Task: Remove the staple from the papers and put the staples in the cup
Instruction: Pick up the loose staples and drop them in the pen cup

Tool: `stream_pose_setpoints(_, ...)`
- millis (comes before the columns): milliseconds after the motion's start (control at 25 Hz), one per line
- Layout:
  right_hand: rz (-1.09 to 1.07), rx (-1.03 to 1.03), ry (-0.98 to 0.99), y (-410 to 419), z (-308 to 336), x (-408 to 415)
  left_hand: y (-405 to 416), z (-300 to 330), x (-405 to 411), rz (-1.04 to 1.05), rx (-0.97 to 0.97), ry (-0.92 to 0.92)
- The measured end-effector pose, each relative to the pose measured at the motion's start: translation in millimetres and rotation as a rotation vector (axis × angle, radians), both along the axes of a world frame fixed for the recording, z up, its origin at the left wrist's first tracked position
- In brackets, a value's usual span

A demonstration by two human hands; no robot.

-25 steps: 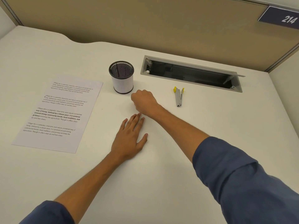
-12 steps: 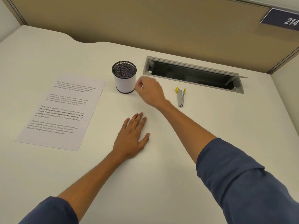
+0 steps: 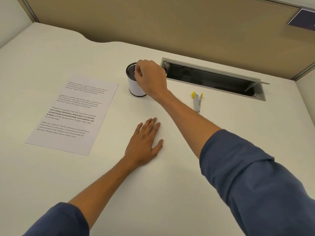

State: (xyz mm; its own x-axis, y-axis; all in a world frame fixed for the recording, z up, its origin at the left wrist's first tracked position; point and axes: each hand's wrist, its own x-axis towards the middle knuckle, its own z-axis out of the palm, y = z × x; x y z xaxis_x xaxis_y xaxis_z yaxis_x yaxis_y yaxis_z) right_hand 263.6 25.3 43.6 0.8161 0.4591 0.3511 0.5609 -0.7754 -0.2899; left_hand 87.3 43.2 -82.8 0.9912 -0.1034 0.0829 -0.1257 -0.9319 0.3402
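A black mesh cup (image 3: 134, 89) with a white sleeve stands upright at the back middle of the white desk. My right hand (image 3: 150, 77) hovers over its rim, fingers curled, thumb and fingertips pinching together above the mouth. What they pinch is too small to see clearly. Left of the cup lie the printed papers (image 3: 73, 113), flat on the desk. My left hand (image 3: 144, 143) rests flat on the desk in front of the cup, fingers straight, holding nothing. A grey staple remover with yellow tips (image 3: 197, 101) lies to the right of my right forearm.
A long open cable slot (image 3: 213, 77) with a raised metal lid is set into the desk behind the staple remover. A tan partition wall (image 3: 170, 23) runs along the desk's back edge.
My right hand has risen from the desk in front of the cup and moved back and left until it is over the cup's mouth. The left hand has stayed put.
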Motion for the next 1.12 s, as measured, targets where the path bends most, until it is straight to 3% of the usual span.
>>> stream_pose_setpoints(120, 0.197, 0.135, 0.06, 5.9, -21.6, -30.0, 0.1, 0.0, 0.6, -0.011, 0.009, -0.009)
stream_pose_setpoints(240, 0.353, -0.026, 0.269, 14.2, -48.7, -53.7, 1.0, 2.9, -0.6, -0.025, -0.008, -0.027)
stream_pose_setpoints(360, 0.32, -0.128, 0.38, 23.3, -68.2, -58.7, 0.5, 6.4, -2.8, -0.021, -0.056, -0.03)
stream_pose_setpoints(720, 0.313, -0.258, 0.299, 36.4, -68.6, -65.4, 3.4, -9.0, -0.6, -0.042, 0.002, 0.007)
stream_pose_setpoints(1120, 0.415, -0.69, 0.074, 53.7, -34.6, -83.8, 1.7, 4.1, -1.0, -0.051, 0.045, 0.063)
